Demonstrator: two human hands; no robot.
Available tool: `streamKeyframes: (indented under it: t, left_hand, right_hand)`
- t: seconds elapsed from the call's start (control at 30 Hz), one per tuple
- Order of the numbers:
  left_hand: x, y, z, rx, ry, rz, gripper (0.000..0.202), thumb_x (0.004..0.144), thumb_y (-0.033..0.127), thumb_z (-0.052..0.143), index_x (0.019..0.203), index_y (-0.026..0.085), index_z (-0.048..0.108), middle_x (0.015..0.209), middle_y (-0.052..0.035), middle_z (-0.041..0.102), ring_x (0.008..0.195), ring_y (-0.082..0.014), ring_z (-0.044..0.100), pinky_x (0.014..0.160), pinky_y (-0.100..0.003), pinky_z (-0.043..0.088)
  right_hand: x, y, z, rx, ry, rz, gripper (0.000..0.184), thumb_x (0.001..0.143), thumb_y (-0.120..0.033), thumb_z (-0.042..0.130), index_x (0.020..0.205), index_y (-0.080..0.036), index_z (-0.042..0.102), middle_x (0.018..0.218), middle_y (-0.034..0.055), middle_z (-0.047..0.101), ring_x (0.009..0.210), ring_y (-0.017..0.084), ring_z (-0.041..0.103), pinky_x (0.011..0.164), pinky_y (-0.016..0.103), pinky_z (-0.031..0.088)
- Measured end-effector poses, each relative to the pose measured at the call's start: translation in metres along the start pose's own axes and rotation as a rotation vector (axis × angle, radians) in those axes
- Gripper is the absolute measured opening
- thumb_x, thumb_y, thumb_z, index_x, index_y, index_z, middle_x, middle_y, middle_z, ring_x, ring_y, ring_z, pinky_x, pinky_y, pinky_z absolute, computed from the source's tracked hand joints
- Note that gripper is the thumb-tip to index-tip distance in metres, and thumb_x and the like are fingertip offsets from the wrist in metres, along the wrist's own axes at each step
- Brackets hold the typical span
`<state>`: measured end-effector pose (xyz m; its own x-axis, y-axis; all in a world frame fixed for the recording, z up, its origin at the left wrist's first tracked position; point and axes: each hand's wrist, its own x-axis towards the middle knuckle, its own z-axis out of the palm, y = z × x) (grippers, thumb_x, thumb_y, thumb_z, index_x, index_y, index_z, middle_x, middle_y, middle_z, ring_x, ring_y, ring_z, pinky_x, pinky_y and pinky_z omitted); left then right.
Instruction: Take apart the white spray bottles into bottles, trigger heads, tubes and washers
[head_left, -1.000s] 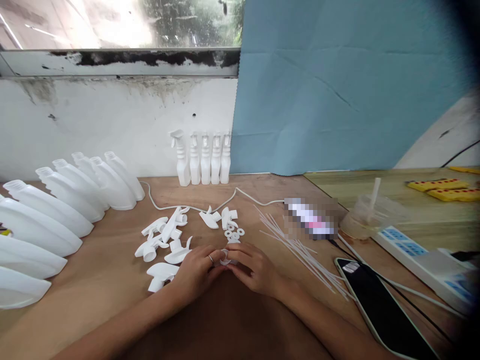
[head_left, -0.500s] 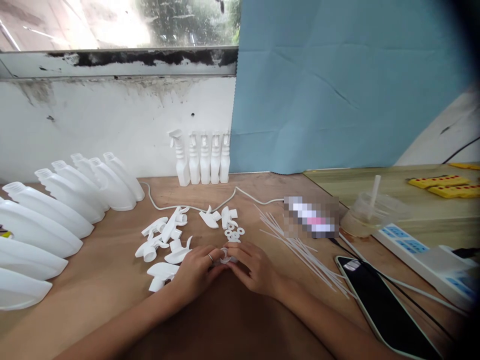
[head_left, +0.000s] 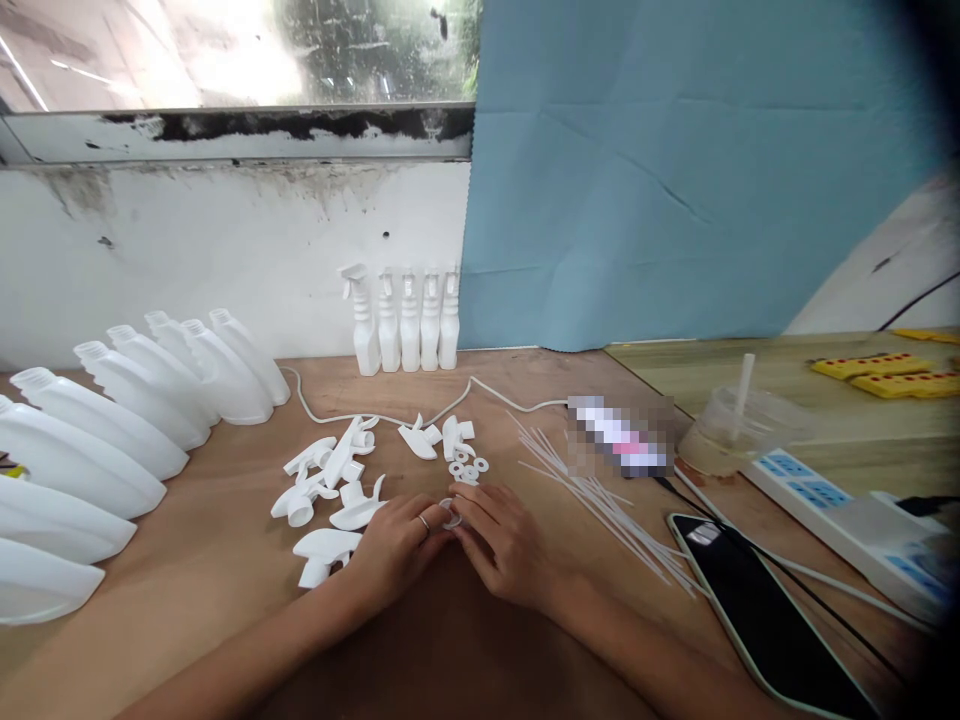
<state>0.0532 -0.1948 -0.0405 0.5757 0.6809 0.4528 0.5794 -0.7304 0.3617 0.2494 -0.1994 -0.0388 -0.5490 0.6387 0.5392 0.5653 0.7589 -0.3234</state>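
Close together at the front middle of the table, my left hand [head_left: 401,540] and my right hand [head_left: 499,535] pinch a small white piece [head_left: 451,514] between their fingertips. A round, ring-like end shows; it looks like the collar of a spray head, but the fingers cover most of it. A ring is on a finger of my left hand. Loose white spray heads [head_left: 345,455] lie left of and beyond my left hand. Just past my right fingertips is a small cluster of white washers [head_left: 466,468].
White angled bottles without heads [head_left: 135,385] line the left. Several spray bottles [head_left: 409,325] stand by the wall. Thin white tubes [head_left: 600,505], a phone [head_left: 765,610], a power strip [head_left: 847,520] with cables, and a plastic cup with a straw [head_left: 731,430] occupy the right.
Both hands stay joined at the same spot, with small finger shifts on the white piece. The view has tilted slightly; nothing else on the table has moved.
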Motion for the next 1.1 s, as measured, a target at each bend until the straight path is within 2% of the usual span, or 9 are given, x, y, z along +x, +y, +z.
streamKeyframes:
  t: [0.2,0.33,0.4,0.47,0.6,0.73,0.9,1.0,1.1]
  left_hand:
    - [-0.001,0.0,0.001,-0.01,0.051,0.045,0.012,0.094,0.026,0.048,0.099,0.019,0.056,0.091,-0.0048,0.064,0.08,-0.0167,0.06,0.069,-0.027,0.045]
    - [-0.002,0.001,0.003,0.066,0.049,0.059,0.011,0.093,0.028,0.05,0.092,0.019,0.054,0.082,-0.0029,0.063,0.073,-0.0173,0.058,0.065,-0.028,0.044]
    - [-0.003,0.002,0.003,0.101,0.031,0.042,0.012,0.093,0.029,0.049,0.088,0.019,0.053,0.079,-0.0026,0.061,0.071,-0.0176,0.057,0.063,-0.029,0.044]
    - [-0.004,0.002,0.004,0.096,0.007,0.004,0.012,0.093,0.031,0.049,0.091,0.019,0.051,0.082,-0.0027,0.061,0.073,-0.0179,0.057,0.065,-0.029,0.045]
    - [-0.004,0.002,0.002,0.045,-0.024,-0.065,0.023,0.092,0.033,0.052,0.111,0.021,0.048,0.094,-0.0036,0.063,0.081,-0.0184,0.06,0.072,-0.03,0.047]
    - [-0.003,0.002,0.0,0.012,-0.069,-0.062,0.021,0.092,0.03,0.051,0.111,0.023,0.049,0.093,-0.0031,0.062,0.08,-0.0178,0.059,0.071,-0.029,0.047]
    - [-0.002,0.004,0.0,0.007,-0.076,-0.072,0.021,0.09,0.026,0.052,0.111,0.022,0.05,0.095,-0.0043,0.061,0.08,-0.0183,0.059,0.07,-0.029,0.047]
    - [-0.002,0.005,0.0,0.006,-0.078,-0.084,0.02,0.09,0.026,0.052,0.11,0.021,0.051,0.094,-0.0041,0.061,0.08,-0.0185,0.06,0.069,-0.029,0.047]
    - [-0.002,0.005,-0.001,0.003,-0.094,-0.088,0.02,0.09,0.026,0.052,0.11,0.022,0.05,0.095,-0.004,0.061,0.081,-0.0186,0.06,0.07,-0.029,0.047]
  right_hand:
    - [0.005,-0.002,-0.001,0.307,-0.037,0.065,0.029,0.086,-0.012,0.048,0.114,-0.019,0.053,0.121,0.012,0.055,0.113,0.023,0.052,0.097,0.04,0.042]
    - [0.01,0.014,-0.01,0.445,-0.021,0.092,0.02,0.092,-0.018,0.045,0.106,-0.022,0.058,0.122,0.0091,0.054,0.117,0.021,0.05,0.099,0.036,0.041]
    - [0.011,0.028,-0.017,0.351,0.111,0.172,0.021,0.092,-0.019,0.044,0.109,-0.022,0.057,0.116,0.0091,0.057,0.111,0.021,0.053,0.095,0.036,0.043]
    - [0.01,0.046,-0.024,0.133,0.202,0.279,0.018,0.091,-0.018,0.044,0.104,-0.02,0.058,0.107,0.0093,0.06,0.103,0.022,0.056,0.09,0.035,0.044]
    - [-0.001,0.081,-0.036,-0.4,0.1,0.501,0.011,0.084,-0.017,0.053,0.087,-0.016,0.063,0.096,0.0118,0.063,0.095,0.028,0.056,0.085,0.04,0.04]
    - [-0.009,0.096,-0.041,-0.528,-0.022,0.656,0.008,0.081,-0.017,0.055,0.079,-0.015,0.063,0.085,0.0121,0.066,0.086,0.027,0.058,0.074,0.034,0.039]
    - [-0.006,0.095,-0.041,-0.495,-0.022,0.67,0.015,0.081,-0.011,0.05,0.073,-0.016,0.062,0.076,0.0104,0.067,0.074,0.024,0.06,0.067,0.033,0.036]
    - [-0.004,0.096,-0.043,-0.45,0.04,0.66,0.016,0.083,-0.013,0.047,0.079,-0.015,0.061,0.082,0.0115,0.067,0.076,0.024,0.06,0.068,0.033,0.038]
    - [-0.002,0.097,-0.047,-0.072,0.226,0.653,0.017,0.087,-0.023,0.046,0.093,-0.015,0.06,0.088,0.0093,0.065,0.075,0.02,0.059,0.065,0.031,0.041]
